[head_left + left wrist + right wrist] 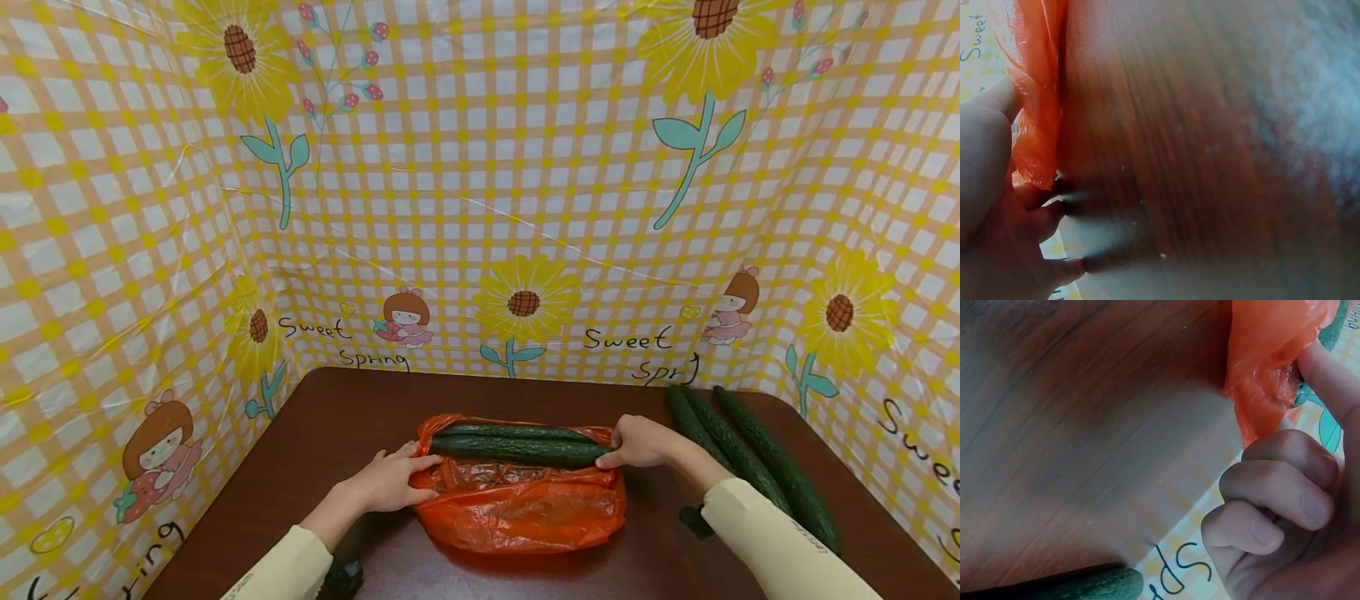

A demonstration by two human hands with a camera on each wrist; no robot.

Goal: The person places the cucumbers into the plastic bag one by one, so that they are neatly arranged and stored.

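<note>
An orange-red plastic bag (pixel 517 517) lies on the brown table in the head view, its mouth spread wide. Two long dark green cucumbers (pixel 517 450) show side by side in the mouth. At the bag's left end, my left hand (pixel 382 482) holds the plastic between thumb and index finger, the other fingers spread. My right hand (pixel 637 442) grips the right end, thumb by the cucumber tips. In the right wrist view, three fingers (pixel 1275 481) are curled beside the bunched plastic (pixel 1266 381). Part of the left thumb's grip is hidden by plastic.
More cucumbers (pixel 780 458) lie slantwise at the table's right, partly behind my right forearm. The table (pixel 300 467) is bounded at the back and sides by checked, sunflower-printed sheeting (pixel 450 225). Dark objects (pixel 697 522) show beside each wrist.
</note>
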